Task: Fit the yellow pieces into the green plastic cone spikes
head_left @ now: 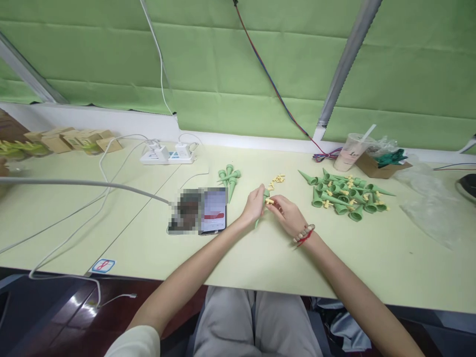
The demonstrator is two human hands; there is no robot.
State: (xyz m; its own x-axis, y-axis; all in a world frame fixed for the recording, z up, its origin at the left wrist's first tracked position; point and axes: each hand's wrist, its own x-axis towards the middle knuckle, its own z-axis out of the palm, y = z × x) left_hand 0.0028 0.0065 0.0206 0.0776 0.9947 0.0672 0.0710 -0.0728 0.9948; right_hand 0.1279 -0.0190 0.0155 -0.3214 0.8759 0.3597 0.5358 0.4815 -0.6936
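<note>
I see my left hand (254, 205) closed around a green plastic cone (265, 197) above the pale table (260, 263), while my right hand (288, 214) pinches a small yellow plastic piece (269, 201) against it.

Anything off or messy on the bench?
Nothing damaged or spilled. The green cones on the right lie in a loose jumble, while the small group by the left hand is tidier. A cable end dangles off the table edge.
</note>
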